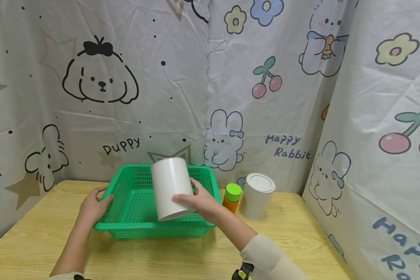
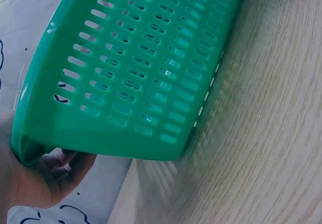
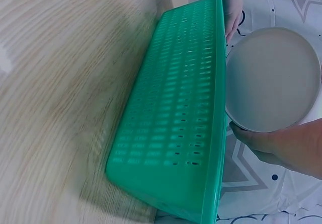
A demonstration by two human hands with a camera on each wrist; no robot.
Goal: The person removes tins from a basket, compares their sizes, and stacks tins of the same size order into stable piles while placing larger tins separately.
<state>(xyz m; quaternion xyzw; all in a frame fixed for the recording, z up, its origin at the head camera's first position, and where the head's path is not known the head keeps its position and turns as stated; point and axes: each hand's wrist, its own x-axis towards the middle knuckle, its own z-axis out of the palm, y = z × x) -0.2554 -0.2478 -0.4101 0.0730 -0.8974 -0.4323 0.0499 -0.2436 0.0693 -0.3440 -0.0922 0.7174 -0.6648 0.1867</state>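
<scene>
A green plastic basket (image 1: 157, 225) with slotted walls is on the wooden table. My left hand (image 1: 92, 208) grips its left rim, thumb on top of the rim; in the left wrist view the fingers (image 2: 75, 168) curl beneath that rim. Above the basket, tilted, is a white cylindrical can (image 1: 171, 186). My right hand (image 1: 204, 200) holds this can from its right side, thumb across the near wall and other fingers around the back. The right wrist view shows the can's flat round end (image 3: 274, 80) just past the basket's rim. Inside the basket, the slotted floor (image 1: 138, 206) shows.
Right of the basket stands a small orange bottle (image 1: 231, 204) with a bright green cap (image 1: 233, 192). Close beside it is a second white can (image 1: 257, 198), upright with a lid. Printed curtains (image 1: 175, 97) hang behind the table and along both sides.
</scene>
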